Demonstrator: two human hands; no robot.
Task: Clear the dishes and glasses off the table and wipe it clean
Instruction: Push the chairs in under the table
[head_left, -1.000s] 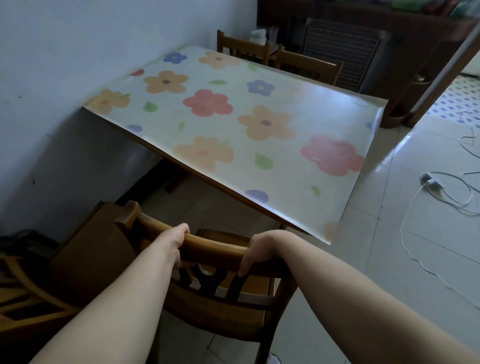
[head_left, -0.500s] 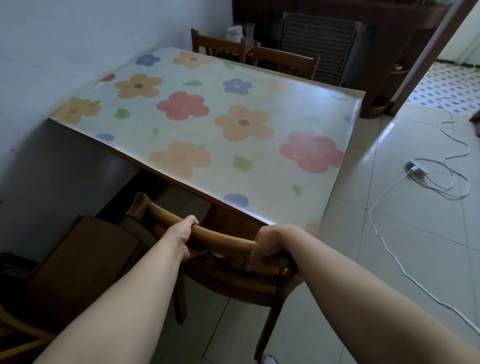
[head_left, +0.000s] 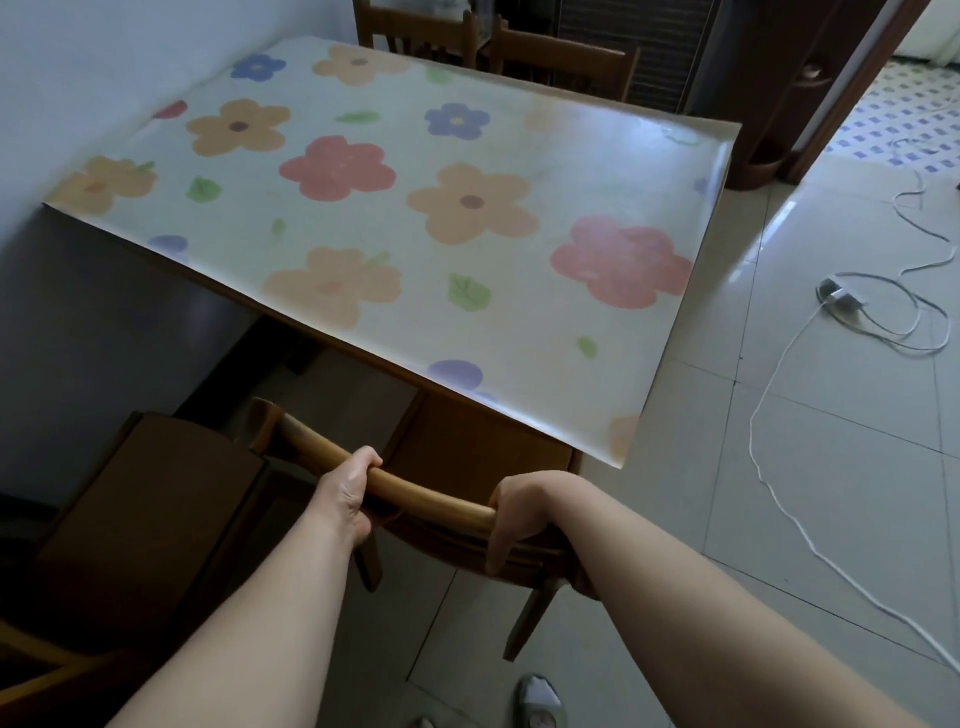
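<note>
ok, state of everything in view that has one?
table: covered by a flat flowered cloth.
near chair: top rail gripped by both hands.
left hand: fingers curled round rail.
right hand: fingers curled over rail.
far chairs: at table's far edge.
charger: on floor, cable loose.

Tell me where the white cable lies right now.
Head view, right side: the white cable lies loosely looped on the tiled floor, just right of the floral-covered table.

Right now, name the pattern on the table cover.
Pale table cover printed with orange, pink, blue flowers; head view.
</note>
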